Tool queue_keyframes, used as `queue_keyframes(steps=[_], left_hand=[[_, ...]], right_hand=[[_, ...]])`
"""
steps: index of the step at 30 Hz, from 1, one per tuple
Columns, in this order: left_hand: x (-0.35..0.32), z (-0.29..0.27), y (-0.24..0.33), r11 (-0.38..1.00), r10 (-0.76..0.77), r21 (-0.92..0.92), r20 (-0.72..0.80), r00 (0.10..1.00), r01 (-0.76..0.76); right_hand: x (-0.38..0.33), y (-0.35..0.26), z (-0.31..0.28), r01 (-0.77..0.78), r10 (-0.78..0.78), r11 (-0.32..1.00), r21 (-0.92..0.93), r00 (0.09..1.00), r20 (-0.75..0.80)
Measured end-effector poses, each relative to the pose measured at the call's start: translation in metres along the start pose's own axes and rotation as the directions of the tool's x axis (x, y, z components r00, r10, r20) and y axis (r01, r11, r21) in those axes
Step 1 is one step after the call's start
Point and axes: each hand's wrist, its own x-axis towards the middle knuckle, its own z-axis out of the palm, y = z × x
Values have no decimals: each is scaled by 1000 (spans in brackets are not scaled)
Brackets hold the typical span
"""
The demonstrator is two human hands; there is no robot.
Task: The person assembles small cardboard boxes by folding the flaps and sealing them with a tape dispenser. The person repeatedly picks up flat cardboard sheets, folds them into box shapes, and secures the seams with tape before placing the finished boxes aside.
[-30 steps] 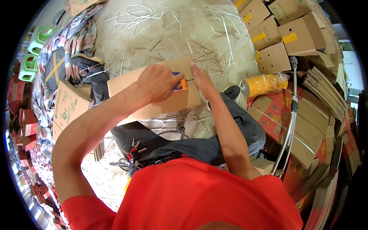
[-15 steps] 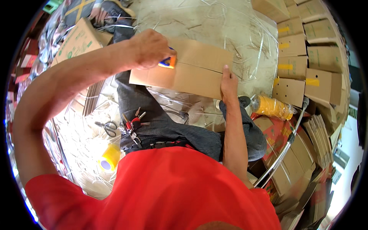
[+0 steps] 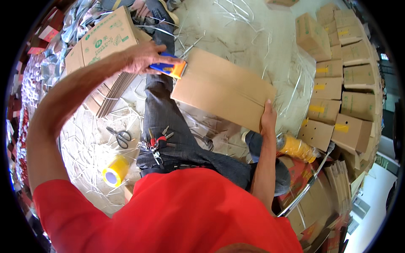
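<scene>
A brown cardboard box [image 3: 223, 86] is tilted in front of me above my legs, with a seam running across its right part. My right hand [image 3: 268, 117] grips its right end, thumb on top. In my left hand [image 3: 143, 58] is a blue and orange tape dispenser [image 3: 169, 68], its orange end close against the box's left edge. The fingers of that hand partly hide the dispenser's handle. Whether tape runs between the dispenser and the box is too small to tell.
Flattened cartons [image 3: 107, 40] are stacked at the left. Black scissors [image 3: 120, 137] and a yellow tape roll [image 3: 114, 171] lie among white straps. To the right are more wrapped tape rolls [image 3: 296, 147], a metal pole [image 3: 306, 184] and a wall of stacked boxes [image 3: 329, 88].
The tape dispenser has moved left from the box's upper face to its left edge. The box appears farther right and more tilted, while the whole view has shifted too.
</scene>
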Motion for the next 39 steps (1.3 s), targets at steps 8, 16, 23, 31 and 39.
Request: queue_keyframes(steps=[8,16,23,31,39], left_hand=[[73,49,57,953,54,-270,-304,951,-140],[133,126,56,851,35,-413,-572,819,-325],[150,218,34,902,13,-382,-444,896,-202],[149,195,36,957,15,-271,-318,948,-106],[202,83,104,984,6,171,284,959,-57]], right_hand=[[33,6,-99,-27,21,994,-109,998,-56],[54,52,-142,86,-133,968,-237,972,-192],[45,35,-135,-41,-3,980,-193,974,-226],[40,26,-132,-87,-2,946,-312,962,-274],[47,39,-137,15,-102,929,-369,971,-217]])
